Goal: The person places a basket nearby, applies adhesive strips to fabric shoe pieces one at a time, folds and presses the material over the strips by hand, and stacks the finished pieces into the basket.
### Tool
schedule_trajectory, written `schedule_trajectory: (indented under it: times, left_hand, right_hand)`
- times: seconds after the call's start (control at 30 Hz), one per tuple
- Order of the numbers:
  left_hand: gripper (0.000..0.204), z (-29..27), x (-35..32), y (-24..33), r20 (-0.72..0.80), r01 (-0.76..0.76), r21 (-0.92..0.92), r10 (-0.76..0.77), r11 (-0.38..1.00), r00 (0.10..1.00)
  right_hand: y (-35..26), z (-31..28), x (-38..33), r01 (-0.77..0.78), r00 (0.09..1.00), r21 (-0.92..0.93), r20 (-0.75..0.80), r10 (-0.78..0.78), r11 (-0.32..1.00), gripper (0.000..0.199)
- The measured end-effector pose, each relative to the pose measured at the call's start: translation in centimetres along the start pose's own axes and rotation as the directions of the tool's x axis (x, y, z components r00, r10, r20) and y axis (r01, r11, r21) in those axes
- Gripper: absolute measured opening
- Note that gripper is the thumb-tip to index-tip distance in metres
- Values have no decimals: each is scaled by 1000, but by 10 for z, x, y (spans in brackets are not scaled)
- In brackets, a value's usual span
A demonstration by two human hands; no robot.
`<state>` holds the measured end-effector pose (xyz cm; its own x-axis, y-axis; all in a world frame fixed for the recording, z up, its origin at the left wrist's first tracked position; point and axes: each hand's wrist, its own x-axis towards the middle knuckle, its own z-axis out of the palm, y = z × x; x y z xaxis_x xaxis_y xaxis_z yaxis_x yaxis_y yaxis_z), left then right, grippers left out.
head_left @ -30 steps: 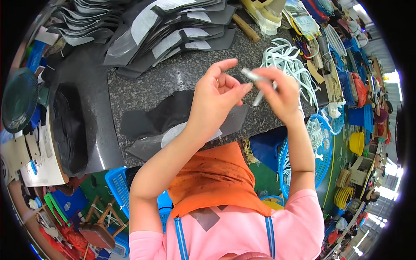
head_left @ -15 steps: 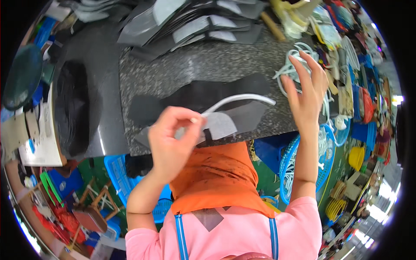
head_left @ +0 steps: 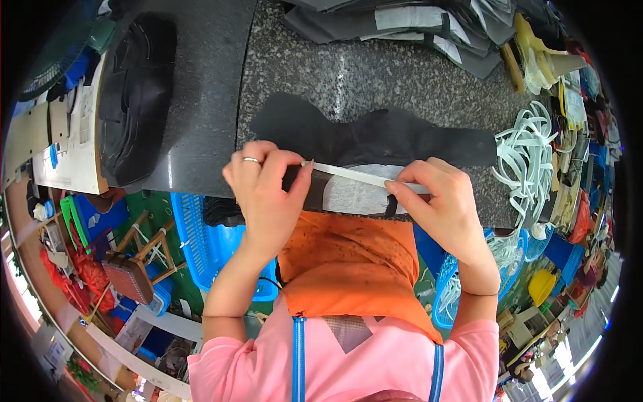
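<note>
A narrow white strip (head_left: pixel 351 175) is stretched between my two hands, just above the near edge of the speckled stone tabletop. My left hand (head_left: pixel 268 184) pinches its left end between thumb and fingers. Towards the other end, the thumb and fingers of my right hand (head_left: pixel 442 204) close on the strip. Under it lies a dark piece with a whitish backing patch (head_left: pixel 348 197), partly hidden by my hands. Just beyond, a black wavy-edged cut piece (head_left: pixel 388 137) lies flat.
A tangle of pale strips (head_left: pixel 529 157) hangs over the table's right side. Stacked dark pieces with white patches (head_left: pixel 408 20) sit at the back, and a black pile (head_left: pixel 140 100) lies left. Blue baskets (head_left: pixel 191 231) stand below, with a wooden-framed stool (head_left: pixel 130 275) at lower left.
My right hand has come left from beside the tangled strips and now grips the white strip. The strip, curved with a loose end before, is straight. The whole view has shifted.
</note>
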<state>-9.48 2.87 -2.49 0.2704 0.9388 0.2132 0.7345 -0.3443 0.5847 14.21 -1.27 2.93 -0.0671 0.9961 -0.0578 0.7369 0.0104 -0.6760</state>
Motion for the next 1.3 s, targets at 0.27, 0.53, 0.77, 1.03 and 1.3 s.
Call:
schedule_trajectory:
  times: [0.27, 0.53, 0.77, 1.03, 1.3]
  left_hand:
    - [38, -17, -14, -12, -207, -152, -109, 128, 982, 970]
    - [43, -11, -6, 1, 15, -172, -110, 174, 979, 985]
    - [26, -43, 23, -22, 323, -94, -452, 261, 887, 910]
    - [20, -56, 42, -21, 422, -120, -409, 304, 905, 854]
    - [19, -63, -4, 1, 402, 382, -560, -162, 735, 901]
  right_hand:
    - [-5, -5, 1, -72, 993, -4, 91, 72, 997, 16]
    - [-21, -4, 26, 62, 976, 453, 160, -150, 889, 14]
    - [-21, -17, 24, 124, 960, 257, 213, -181, 958, 15]
    - [-11, 6, 18, 185, 976, 113, 95, -196, 976, 17]
    - [-13, -15, 1, 97, 970, 207, 202, -139, 974, 18]
